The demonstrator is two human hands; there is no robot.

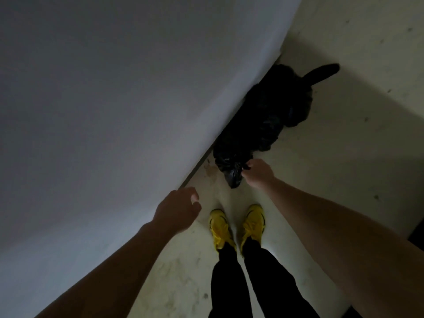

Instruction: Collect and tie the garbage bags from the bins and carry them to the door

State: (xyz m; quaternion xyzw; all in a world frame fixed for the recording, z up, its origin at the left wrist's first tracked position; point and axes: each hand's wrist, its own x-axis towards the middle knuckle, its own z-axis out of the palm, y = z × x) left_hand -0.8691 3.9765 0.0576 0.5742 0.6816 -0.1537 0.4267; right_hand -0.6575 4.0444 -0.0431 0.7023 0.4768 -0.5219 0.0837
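Floor [332, 157] — right grip [258, 173] pinching garbage bag [231, 166].

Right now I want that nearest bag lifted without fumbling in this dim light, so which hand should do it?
The right hand. Its grip is already pinched on the neck of the nearest black bag by the wall. The left hand hangs open and empty, well short of the bag.

Both arms stretched downward, right hand [258, 173] pinched closed, left hand [176, 208] loosely curled, empty

Dark garbage bags [263, 115] perhaps indistinguishable
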